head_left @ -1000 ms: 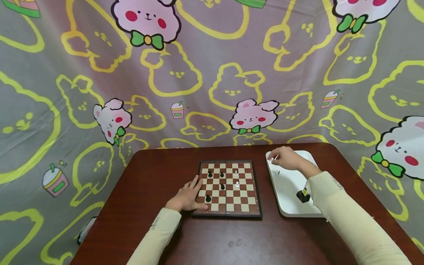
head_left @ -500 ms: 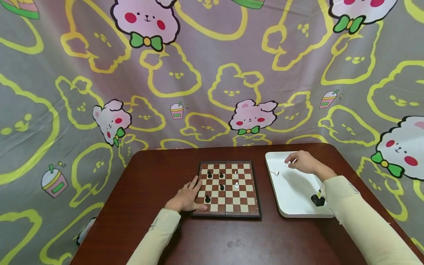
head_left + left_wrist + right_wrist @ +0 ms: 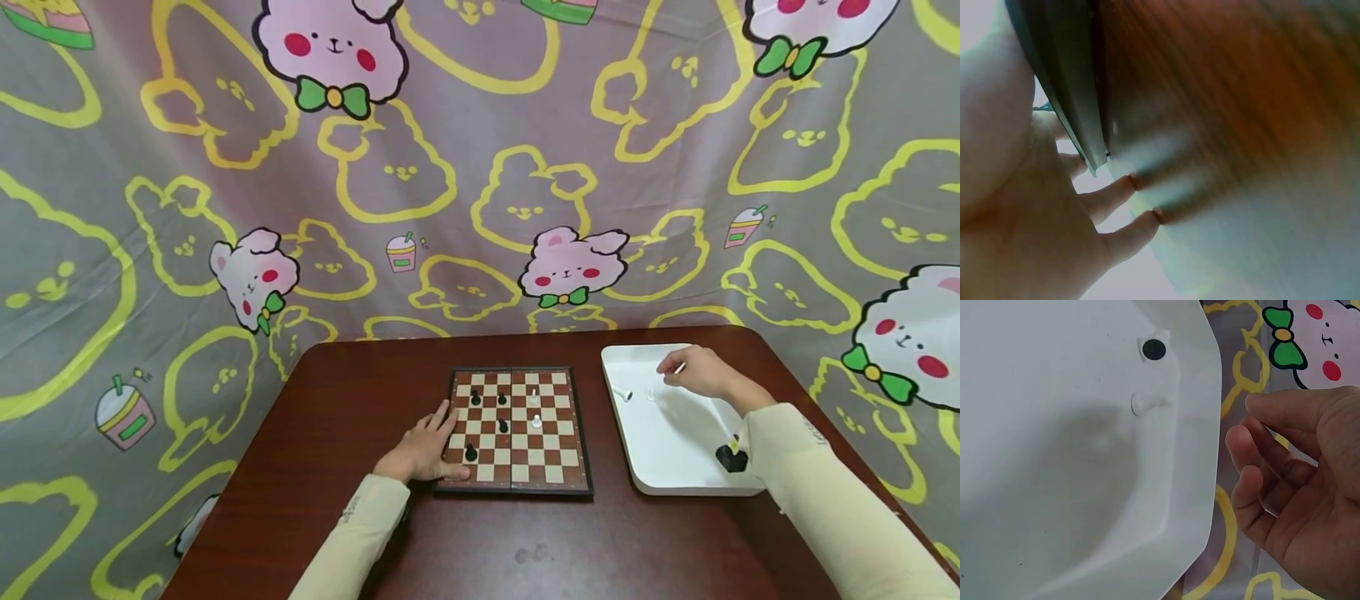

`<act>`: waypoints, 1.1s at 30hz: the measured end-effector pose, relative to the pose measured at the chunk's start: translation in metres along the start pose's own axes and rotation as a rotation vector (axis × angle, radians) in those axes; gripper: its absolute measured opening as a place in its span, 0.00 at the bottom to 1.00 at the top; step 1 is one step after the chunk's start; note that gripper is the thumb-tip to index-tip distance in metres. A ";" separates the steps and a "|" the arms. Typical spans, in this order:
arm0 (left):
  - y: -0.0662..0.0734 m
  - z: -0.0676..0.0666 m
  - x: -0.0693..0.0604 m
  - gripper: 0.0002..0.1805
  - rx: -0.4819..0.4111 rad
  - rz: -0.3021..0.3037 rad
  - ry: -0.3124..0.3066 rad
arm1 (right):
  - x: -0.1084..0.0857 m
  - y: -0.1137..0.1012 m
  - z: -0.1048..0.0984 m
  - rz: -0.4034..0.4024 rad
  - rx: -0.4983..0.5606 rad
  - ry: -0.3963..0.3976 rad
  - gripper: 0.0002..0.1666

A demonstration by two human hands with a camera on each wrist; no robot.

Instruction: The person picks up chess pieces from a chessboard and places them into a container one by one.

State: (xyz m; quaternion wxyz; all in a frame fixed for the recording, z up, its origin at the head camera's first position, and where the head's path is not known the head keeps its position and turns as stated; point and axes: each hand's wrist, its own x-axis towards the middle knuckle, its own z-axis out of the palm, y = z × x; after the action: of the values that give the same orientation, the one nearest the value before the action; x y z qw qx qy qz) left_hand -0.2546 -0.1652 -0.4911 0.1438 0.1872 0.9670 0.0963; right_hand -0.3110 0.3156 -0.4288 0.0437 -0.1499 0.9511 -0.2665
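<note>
Head view: a brown-and-cream chequered board with a dark frame (image 3: 545,454) lies on the glossy reddish-brown wooden counter (image 3: 555,542). On it stand four small black chess pieces (image 3: 471,452), between 8 and 11 o'clock of its centre, and two small white chess pieces (image 3: 536,422) towards 1 and 2 o'clock. The left hand (image 3: 420,447) lies spread along the board's 9 o'clock edge, thumb on its surface, seemingly to steady it. A shallow white rectangular tray with rounded corners (image 3: 675,467) sits at 3 o'clock from the board. In its 10 o'clock part a white piece with a dark round base (image 3: 622,393) lies tipped over, a fainter white piece (image 3: 651,396) near it. The right hand (image 3: 701,372) hovers above the tray's far end.

Left wrist view: the fingers reach past the board's dark edge; this grip clasps nothing.

Right wrist view: the grip hangs relaxed, fingers loosely bent, with nothing in it; both tray pieces lie at its 10 o'clock, untouched.

The step looks like handling white pieces at the tray; the next move probably calls for a light thumb-and-finger pinch on one.
</note>
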 end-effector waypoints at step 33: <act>-0.003 0.001 0.001 0.62 -0.011 -0.002 0.002 | 0.031 -0.109 0.072 -0.145 0.093 -0.147 0.09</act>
State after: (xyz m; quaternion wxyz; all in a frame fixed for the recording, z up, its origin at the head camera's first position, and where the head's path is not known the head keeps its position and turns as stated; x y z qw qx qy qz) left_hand -0.2564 -0.1675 -0.4930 0.1441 0.1855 0.9667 0.1014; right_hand -0.2999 0.1816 -0.4334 0.1007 -0.2352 0.9187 -0.3009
